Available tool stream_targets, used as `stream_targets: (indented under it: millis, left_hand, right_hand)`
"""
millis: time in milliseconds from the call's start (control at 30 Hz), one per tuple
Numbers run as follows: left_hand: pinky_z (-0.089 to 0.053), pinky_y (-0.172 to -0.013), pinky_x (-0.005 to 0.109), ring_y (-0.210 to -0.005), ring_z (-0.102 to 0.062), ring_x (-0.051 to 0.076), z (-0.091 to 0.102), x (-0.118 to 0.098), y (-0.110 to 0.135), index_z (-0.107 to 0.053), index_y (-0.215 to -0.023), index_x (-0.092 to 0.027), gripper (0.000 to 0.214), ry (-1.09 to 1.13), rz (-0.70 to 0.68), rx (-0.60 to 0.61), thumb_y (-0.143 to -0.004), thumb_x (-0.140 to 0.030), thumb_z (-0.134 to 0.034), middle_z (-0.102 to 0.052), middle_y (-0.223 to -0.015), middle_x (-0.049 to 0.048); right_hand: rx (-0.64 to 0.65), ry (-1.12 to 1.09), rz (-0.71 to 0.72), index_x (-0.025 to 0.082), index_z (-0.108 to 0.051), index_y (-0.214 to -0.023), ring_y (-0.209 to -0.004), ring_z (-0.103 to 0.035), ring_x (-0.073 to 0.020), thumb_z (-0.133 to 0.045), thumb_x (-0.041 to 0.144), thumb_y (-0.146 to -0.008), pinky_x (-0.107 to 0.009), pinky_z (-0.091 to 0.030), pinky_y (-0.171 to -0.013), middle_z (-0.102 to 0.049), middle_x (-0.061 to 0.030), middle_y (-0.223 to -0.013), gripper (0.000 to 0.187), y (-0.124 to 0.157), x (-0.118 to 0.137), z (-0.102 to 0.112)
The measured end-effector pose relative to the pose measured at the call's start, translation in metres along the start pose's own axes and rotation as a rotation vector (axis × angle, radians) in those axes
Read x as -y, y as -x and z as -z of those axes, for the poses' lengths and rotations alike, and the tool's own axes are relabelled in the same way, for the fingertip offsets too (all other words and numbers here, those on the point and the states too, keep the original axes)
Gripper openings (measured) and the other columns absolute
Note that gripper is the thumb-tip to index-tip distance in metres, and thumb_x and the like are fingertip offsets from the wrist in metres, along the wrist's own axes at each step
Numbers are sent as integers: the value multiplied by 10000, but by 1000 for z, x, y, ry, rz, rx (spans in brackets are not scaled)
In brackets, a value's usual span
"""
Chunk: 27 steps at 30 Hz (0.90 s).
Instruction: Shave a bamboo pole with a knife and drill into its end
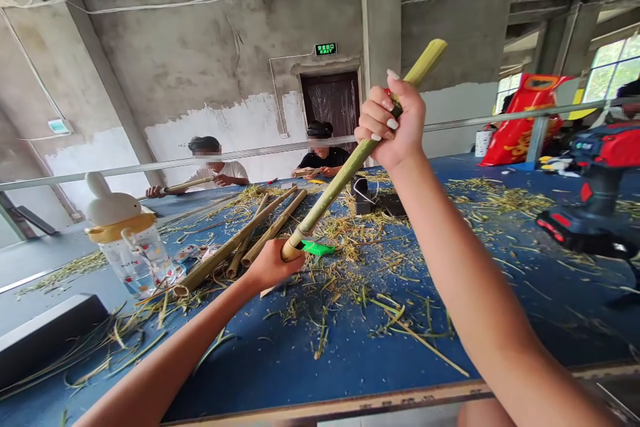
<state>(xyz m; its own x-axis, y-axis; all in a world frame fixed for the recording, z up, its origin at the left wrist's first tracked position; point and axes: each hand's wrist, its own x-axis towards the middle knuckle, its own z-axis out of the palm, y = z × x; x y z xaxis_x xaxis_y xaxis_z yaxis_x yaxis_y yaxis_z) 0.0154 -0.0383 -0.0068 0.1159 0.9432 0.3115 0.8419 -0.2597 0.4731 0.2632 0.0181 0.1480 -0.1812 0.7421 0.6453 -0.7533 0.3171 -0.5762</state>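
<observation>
A long bamboo pole (345, 177) slants up to the right in front of me, pale green with a frayed yellowish top end. My left hand (274, 265) is closed around its lower end, just below a node. Higher up, my right hand (393, 120) wraps round the pole with the thumb pointing up. Something small, red and black, shows between those right fingers, but I cannot make out what it is. Just beyond my left hand is a green ridged plastic piece (319, 249), partly hidden by the hand.
Several cut bamboo tubes (235, 240) lie on the blue table (310, 360) among shavings. A rabbit-topped bottle (133, 253) stands left, a cordless drill (595, 187) right. Behind it is a red bag (525, 120). Two people (213, 163) sit across, handling bamboo.
</observation>
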Motion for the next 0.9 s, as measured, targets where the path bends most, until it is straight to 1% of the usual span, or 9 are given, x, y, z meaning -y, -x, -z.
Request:
stream_targets:
  millis: [67,133,233,333,433,567,667,767,900]
  left_hand:
    - [-242,-432,191,-477,-306,57,0,1,-1,-469,-609,-144,299,-46,25,-109,-682,-432,-506,-372,-529,-40]
    - [-254,-437,193,-478,-315,62,0,2,-2,-493,-631,-141,308,-88,49,-195,-686,-444,-500,-389,-530,-38]
    - [-281,-452,200,-480,-354,75,4,3,-2,-528,-674,-145,319,-163,70,-267,-704,-458,-476,-436,-540,-28]
    - [-307,-478,213,-521,-449,108,9,0,-2,-542,-770,-170,309,-302,39,-276,-705,-465,-479,-526,-608,-10]
    - [-330,-504,230,-615,-540,156,12,-6,-2,-509,-914,-199,349,-458,-37,-270,-689,-466,-509,-605,-760,11]
    - [-397,-577,261,-736,-590,198,14,-12,0,-445,-1029,-203,475,-497,-117,-269,-685,-523,-514,-621,-911,39]
    - [-431,-664,286,-822,-592,214,15,-12,1,-449,-1025,-199,503,-508,-178,-265,-676,-552,-527,-606,-975,52]
    - [-437,-716,299,-869,-586,222,16,-13,1,-453,-1038,-198,504,-507,-176,-275,-680,-544,-533,-598,-989,63]
    - [-438,-684,306,-832,-591,231,19,-8,1,-431,-1091,-192,560,-492,-124,-298,-689,-575,-506,-599,-927,63]
  right_hand:
    - [11,-17,-9,205,-283,-518,-334,-146,-51,-452,344,-799,-190,-259,-371,-171,92,-399,356,-3,-12,-3]
    - [-20,-14,-31,204,-280,-514,-333,-151,-51,-468,317,-779,-187,-266,-370,-177,94,-392,345,-6,-25,-7]
    - [-86,-4,-51,205,-284,-509,-328,-170,-51,-497,300,-744,-188,-279,-366,-198,95,-383,332,-9,-40,-11]
    - [-134,-10,-69,204,-283,-503,-322,-188,-49,-514,273,-716,-189,-290,-363,-209,96,-375,322,-14,-44,-6]
    - [-202,-38,-136,201,-261,-499,-314,-201,-44,-512,221,-685,-188,-292,-356,-214,95,-364,314,-23,-43,9]
    - [-440,-97,-222,198,-240,-512,-305,-238,-40,-471,182,-664,-179,-294,-343,-250,90,-358,277,-34,-45,35]
    - [-564,-115,-273,200,-262,-528,-317,-277,-45,-462,199,-657,-179,-322,-347,-282,86,-370,237,-37,-50,42]
    - [-512,-113,-266,202,-298,-541,-344,-310,-50,-474,201,-654,-180,-363,-365,-310,81,-390,209,-35,-54,35]
    - [-299,-2,-205,204,-374,-566,-408,-404,-72,-495,279,-691,-208,-434,-419,-395,48,-448,189,-32,-54,24]
